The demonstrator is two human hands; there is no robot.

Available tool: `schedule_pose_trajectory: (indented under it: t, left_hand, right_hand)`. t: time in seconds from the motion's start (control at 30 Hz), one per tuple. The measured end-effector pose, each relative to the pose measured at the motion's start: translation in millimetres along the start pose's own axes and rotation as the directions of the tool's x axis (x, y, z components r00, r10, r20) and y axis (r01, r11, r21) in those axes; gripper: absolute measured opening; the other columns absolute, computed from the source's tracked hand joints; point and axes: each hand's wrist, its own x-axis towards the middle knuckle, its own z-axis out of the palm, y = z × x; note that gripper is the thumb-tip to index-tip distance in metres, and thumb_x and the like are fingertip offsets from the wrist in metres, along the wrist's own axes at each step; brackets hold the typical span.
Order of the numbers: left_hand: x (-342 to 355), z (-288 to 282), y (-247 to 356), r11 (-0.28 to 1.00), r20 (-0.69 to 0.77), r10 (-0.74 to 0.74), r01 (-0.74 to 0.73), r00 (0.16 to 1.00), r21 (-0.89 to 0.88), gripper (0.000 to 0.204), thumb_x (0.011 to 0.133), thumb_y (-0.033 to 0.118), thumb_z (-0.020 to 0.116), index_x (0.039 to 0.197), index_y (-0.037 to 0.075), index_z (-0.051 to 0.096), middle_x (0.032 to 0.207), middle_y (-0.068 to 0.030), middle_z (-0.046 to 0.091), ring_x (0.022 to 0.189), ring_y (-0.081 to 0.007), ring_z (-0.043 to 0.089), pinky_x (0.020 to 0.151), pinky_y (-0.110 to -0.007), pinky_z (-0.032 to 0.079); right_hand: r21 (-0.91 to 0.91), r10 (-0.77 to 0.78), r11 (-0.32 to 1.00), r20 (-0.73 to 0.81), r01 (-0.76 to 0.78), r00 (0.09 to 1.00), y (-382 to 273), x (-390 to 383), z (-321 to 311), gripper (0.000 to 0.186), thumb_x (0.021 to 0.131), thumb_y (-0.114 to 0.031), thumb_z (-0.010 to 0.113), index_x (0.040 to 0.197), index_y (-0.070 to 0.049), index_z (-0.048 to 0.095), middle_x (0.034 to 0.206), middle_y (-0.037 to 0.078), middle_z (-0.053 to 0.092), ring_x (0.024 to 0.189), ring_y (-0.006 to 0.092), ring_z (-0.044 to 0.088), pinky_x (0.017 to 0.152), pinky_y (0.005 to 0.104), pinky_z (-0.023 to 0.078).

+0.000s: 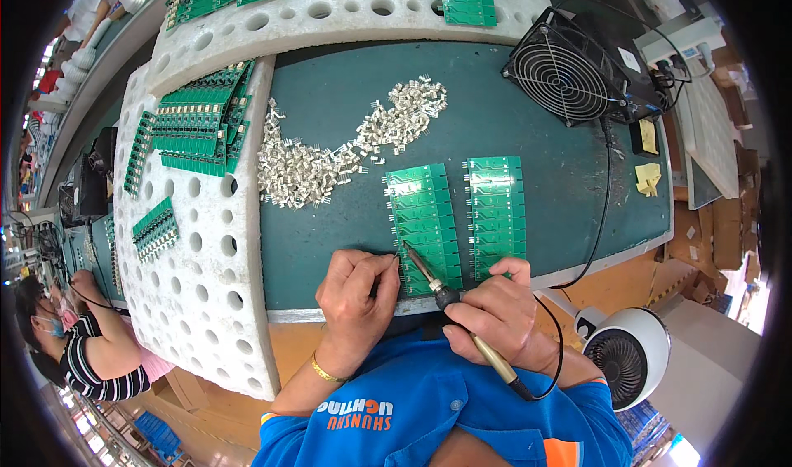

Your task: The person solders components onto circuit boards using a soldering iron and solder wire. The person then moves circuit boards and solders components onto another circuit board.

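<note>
My right hand (499,314) is wrapped round a soldering iron (492,358) with a gold-coloured handle and a black cable. The iron's metal tip rests at the left edge of a green circuit board panel (426,219), by its row of pins. Beside that tip, my left hand (356,298) is closed in a pinch at the same edge; what its fingertips hold, if anything, is too small to make out. A second green panel (497,203) lies parallel, just to the right. Small white connectors (301,170) with metal pins are heaped beyond my left hand.
White perforated foam slabs (177,281) at the left and back carry stacked green boards (194,125). A black fan (565,71) stands at the back right, its cord crossing the table. A white round fan (631,356) is at lower right. Another person (91,335) sits at far left.
</note>
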Motion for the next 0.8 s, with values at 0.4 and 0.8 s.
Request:
schedule_pose_trajectory:
  t: [0.4,0.8]
  left_hand:
    - [1.0,-0.4,1.8,1.000,0.014,0.007,-0.006,1.000,-0.020,0.016,0.073,-0.003,0.079,0.086,0.004,0.071,0.077,-0.0079,0.062,0.065,-0.0216,0.063,0.055,-0.032,0.050]
    - [0.6,0.9,-0.2,1.000,0.005,0.011,-0.010,1.000,-0.013,0.016,0.073,-0.003,0.079,0.086,0.004,0.071,0.077,-0.0082,0.061,0.065,-0.0217,0.063,0.054,-0.032,0.050]
  right_hand:
    - [-0.008,-0.005,1.000,0.022,0.005,1.000,-1.9,-1.8,-1.2,0.030,0.073,-0.024,0.082,0.096,-0.012,0.066,0.074,0.000,0.060,0.060,0.0166,0.055,0.079,0.0401,0.041]
    - [-0.017,-0.010,1.000,0.019,0.010,1.000,-3.1,-1.7,0.0,0.030,0.073,-0.024,0.082,0.094,-0.013,0.065,0.073,-0.001,0.059,0.059,0.0164,0.053,0.078,0.0395,0.040]
